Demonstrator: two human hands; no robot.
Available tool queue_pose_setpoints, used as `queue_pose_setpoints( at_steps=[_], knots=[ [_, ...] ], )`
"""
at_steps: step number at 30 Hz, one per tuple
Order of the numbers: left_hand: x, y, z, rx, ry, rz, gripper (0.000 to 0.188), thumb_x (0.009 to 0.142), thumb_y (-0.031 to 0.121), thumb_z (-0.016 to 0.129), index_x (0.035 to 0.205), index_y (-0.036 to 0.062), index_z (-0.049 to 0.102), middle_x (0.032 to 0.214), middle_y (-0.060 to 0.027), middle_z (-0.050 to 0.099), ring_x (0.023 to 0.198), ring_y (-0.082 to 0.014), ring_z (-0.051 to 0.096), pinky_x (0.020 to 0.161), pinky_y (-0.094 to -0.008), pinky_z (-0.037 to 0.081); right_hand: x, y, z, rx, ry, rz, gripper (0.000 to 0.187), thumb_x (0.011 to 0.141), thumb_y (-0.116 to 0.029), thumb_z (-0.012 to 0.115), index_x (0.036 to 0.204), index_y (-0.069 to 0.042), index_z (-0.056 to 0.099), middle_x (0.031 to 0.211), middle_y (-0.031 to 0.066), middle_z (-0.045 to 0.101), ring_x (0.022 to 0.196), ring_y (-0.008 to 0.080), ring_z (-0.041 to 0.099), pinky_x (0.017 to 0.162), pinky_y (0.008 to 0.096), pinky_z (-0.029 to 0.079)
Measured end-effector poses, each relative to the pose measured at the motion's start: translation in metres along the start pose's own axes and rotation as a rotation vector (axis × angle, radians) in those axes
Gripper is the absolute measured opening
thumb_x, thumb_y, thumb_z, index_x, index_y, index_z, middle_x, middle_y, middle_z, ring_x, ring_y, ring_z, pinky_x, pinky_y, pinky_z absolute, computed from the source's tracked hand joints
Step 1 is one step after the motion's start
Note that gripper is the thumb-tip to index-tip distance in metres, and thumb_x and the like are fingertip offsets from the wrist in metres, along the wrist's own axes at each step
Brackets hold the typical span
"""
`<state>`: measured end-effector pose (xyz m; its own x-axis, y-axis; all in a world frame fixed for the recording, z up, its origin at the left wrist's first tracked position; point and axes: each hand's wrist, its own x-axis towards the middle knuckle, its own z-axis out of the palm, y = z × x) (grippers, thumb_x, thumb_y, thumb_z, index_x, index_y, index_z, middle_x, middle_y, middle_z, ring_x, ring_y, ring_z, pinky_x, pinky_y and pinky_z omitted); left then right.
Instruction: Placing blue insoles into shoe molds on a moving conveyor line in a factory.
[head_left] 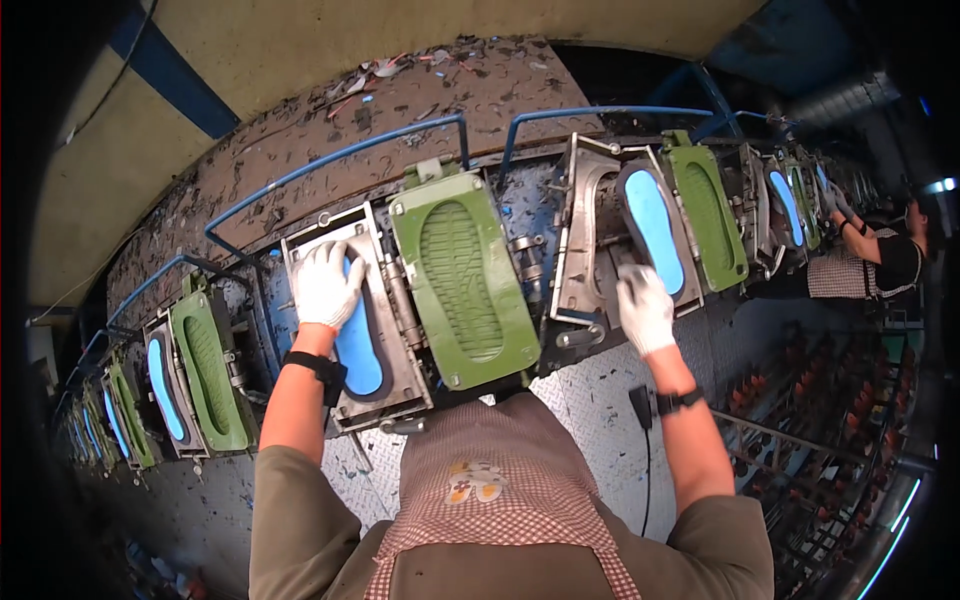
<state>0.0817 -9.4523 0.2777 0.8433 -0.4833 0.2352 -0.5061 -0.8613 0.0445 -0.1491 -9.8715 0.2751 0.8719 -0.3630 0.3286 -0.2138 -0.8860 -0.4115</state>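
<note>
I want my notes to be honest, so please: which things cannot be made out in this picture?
All in the head view:
White-gloved left hand: covers part of the long blue foot-shaped sole; what lies beneath is hidden.
White-gloved right hand: its own curl hides the underside, so its grip cannot be told.
Co-worker's hands: too small and dim.
Small blue soles at far left: too small for detail.

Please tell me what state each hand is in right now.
Left hand: open, laid partly over a blue insole.
Right hand: curled beside another blue insole; whether it grips cannot be told.
</note>
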Motion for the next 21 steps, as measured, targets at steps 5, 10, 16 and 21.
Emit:
queue_pose_setpoints(
  at_steps=[5, 10, 16, 21],
  knots=[
    [0.005, 0.110, -0.020, -0.235, -0.118, -0.028, 0.050, 0.084, 0.022, 0.059, 0.128, -0.0009, 0.050, 0.134, -0.0259, 0.049, 0.130, -0.0416, 0.041, 0.109, -0.0477, 0.034, 0.096, 0.079, 0.051, 0.033, -0.306, 0.150, 0.017, 0.093, -0.020, 0.048, 0.091, -0.009, 0.061, 0.090, 0.0186, 0.062, 0.084, 0.0365, 0.061, 0.077, 0.0457, 0.049],
    [-0.065, 0.313, -0.001, -0.765, -0.103, 0.233, 0.053, 0.082, 0.026, 0.071, 0.125, -0.0002, 0.055, 0.133, -0.0267, 0.050, 0.128, -0.0438, 0.046, 0.108, -0.0492, 0.036, 0.123, 0.104, 0.059, -0.125, -0.476, -0.075, 0.027, 0.097, -0.024, 0.041, 0.098, -0.004, 0.060, 0.094, 0.0237, 0.067, 0.087, 0.0417, 0.065, 0.079, 0.0487, 0.052],
    [-0.025, 0.361, 0.058, -0.763, -0.211, -0.508, 0.066, 0.088, 0.031, 0.059, 0.140, -0.0031, 0.037, 0.138, -0.0281, 0.046, 0.124, -0.0405, 0.050, 0.104, -0.0407, 0.042, 0.123, 0.117, 0.044, 0.108, -0.309, -0.038, 0.023, 0.087, -0.021, 0.055, 0.102, -0.004, 0.059, 0.094, 0.0255, 0.066, 0.088, 0.0444, 0.064, 0.080, 0.0515, 0.050],
    [-0.036, 0.454, 0.055, -0.952, -0.427, -0.616, 0.086, 0.082, 0.037, 0.067, 0.147, -0.0032, 0.026, 0.136, -0.0281, 0.049, 0.127, -0.0381, 0.051, 0.107, -0.0366, 0.039, 0.132, 0.128, 0.035, 0.065, -0.428, -0.019, 0.027, 0.088, -0.027, 0.051, 0.103, -0.005, 0.058, 0.099, 0.0256, 0.066, 0.092, 0.0451, 0.063, 0.082, 0.0519, 0.050]
  ],
)
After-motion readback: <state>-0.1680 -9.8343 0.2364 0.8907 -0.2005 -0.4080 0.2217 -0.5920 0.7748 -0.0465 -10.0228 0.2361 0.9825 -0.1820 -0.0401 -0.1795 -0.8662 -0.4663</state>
